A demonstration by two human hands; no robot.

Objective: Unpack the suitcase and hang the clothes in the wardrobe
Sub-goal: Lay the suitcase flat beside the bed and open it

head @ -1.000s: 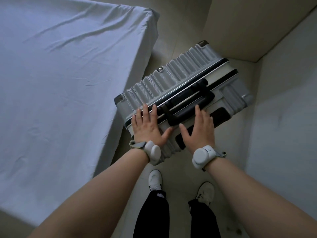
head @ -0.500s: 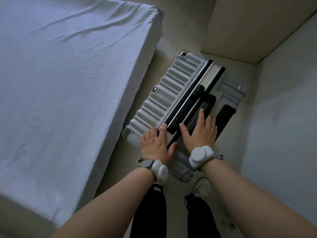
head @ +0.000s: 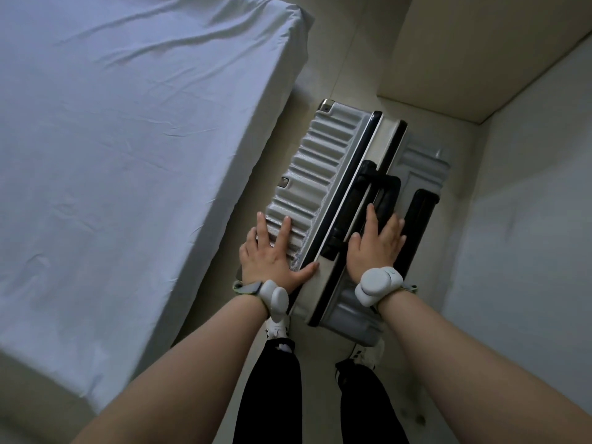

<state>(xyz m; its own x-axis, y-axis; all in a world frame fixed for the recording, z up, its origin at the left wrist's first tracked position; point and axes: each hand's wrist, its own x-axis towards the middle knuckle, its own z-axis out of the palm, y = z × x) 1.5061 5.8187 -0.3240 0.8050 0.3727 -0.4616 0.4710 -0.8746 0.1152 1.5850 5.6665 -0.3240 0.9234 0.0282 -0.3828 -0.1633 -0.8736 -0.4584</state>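
Both hands [head: 269,257] [head: 374,248] (fingers spread) press the suitcase [head: 307,174].

Light: dim and cool, brightest on the bed sheet [head: 112,155].
Shadows: soft, on the floor [head: 217,299] beside it.
Edges: wide-angle bending.

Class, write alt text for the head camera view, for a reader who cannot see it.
Seen from above, a person's left hand and right hand lie flat, fingers straight, on a closed grey ribbed suitcase. It stands on the floor between a pale-sheeted bed and a wall.
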